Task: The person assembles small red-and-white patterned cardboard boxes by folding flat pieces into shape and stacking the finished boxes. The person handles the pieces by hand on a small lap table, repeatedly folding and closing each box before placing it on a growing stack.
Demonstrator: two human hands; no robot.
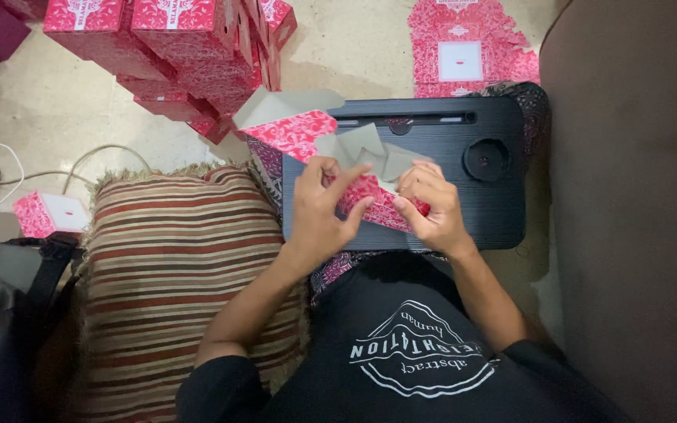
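I hold a half-folded carton of red-and-white patterned cardboard with a grey inside (331, 149) over the black ribbed lap counter (464, 211), in the middle of the frame. Its long axis runs on a slant, from the upper left, where one big grey flap stands open beyond the counter's edge, down to the lower right, where the red end sits between my two hands.

My left hand (321, 207) is closed on the carton from the left side; the thumb and the forefinger pinch the red wall near its lower edge. My right hand (430, 207) grips the lower right end, with the fingers curled over the red part and the thumb under it, as far as I can see. Both hands touch the carton, and the small grey flaps rise just above my fingertips, toward the top of the frame. The right hand is nearer to these small flaps; the left hand is nearer to the long open flap.

At the upper left of the frame is a stack of finished red patterned boxes (174, 47), well apart from my hands. A flat unfolded red carton blank (464, 47) lies on the floor at the upper right, behind the counter. A striped cushion (174, 282) lies at the lower left, beside my left arm.
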